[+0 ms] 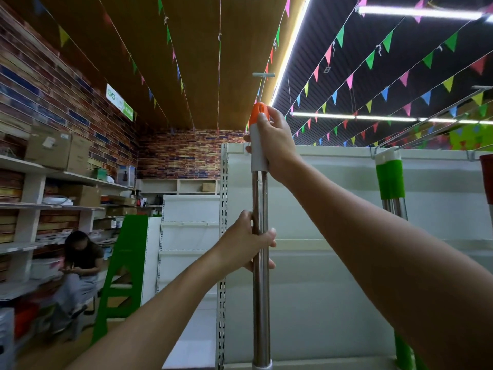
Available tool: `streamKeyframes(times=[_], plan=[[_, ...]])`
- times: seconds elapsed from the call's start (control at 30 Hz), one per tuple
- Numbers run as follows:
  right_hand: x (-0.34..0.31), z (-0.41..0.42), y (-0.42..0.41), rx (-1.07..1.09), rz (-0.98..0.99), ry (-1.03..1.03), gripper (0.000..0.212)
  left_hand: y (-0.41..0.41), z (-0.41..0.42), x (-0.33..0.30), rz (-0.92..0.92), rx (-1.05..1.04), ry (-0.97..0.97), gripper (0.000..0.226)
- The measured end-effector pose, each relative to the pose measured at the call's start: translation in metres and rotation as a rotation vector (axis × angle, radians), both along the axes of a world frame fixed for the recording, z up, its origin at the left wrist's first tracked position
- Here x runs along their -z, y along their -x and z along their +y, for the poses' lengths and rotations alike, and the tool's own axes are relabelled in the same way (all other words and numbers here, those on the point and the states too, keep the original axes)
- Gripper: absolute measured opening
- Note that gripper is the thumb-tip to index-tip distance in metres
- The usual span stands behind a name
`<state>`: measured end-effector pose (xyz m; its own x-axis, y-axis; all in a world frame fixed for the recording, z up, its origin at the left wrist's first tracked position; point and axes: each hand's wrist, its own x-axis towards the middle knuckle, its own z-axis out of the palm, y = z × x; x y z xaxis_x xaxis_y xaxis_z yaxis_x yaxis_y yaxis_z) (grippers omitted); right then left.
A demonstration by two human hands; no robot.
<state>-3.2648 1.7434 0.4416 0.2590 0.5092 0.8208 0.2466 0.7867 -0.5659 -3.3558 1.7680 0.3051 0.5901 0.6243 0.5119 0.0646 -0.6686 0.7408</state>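
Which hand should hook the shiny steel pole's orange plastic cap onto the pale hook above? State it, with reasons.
Likely the right hand: it grips the white sleeve at the orange cap, nearest the hook. The left hand holds the steel shaft lower.

Steel pole [260,303], upright at frame centre.
Its shiny shaft rises from the bottom edge to a white grip sleeve [258,153], topped by an orange cap [257,113] with a hanging hole, above mid-frame.

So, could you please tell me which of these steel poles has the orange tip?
The pole gripped by the left hand and right hand: orange tip, white grip. The hanging poles to its right have green grips.
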Motion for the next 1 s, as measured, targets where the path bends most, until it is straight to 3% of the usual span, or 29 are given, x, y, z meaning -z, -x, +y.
streamKeyframes(times=[0.3, 0.47, 1.0], plan=[[-0.012, -0.001, -0.005, -0.078, 0.041, -0.007, 0.035, -0.013, -0.004, -0.036, -0.026, -0.19, -0.229, 0.04], [-0.017, -0.002, -0.011, -0.28, 0.165, 0.195, 0.028, -0.008, -0.006, -0.036, -0.012, -0.163, -0.167, 0.039], [-0.01, 0.013, -0.022, -0.326, 0.113, 0.23, 0.032, -0.016, 0.015, -0.024, -0.035, -0.114, -0.06, 0.036]])
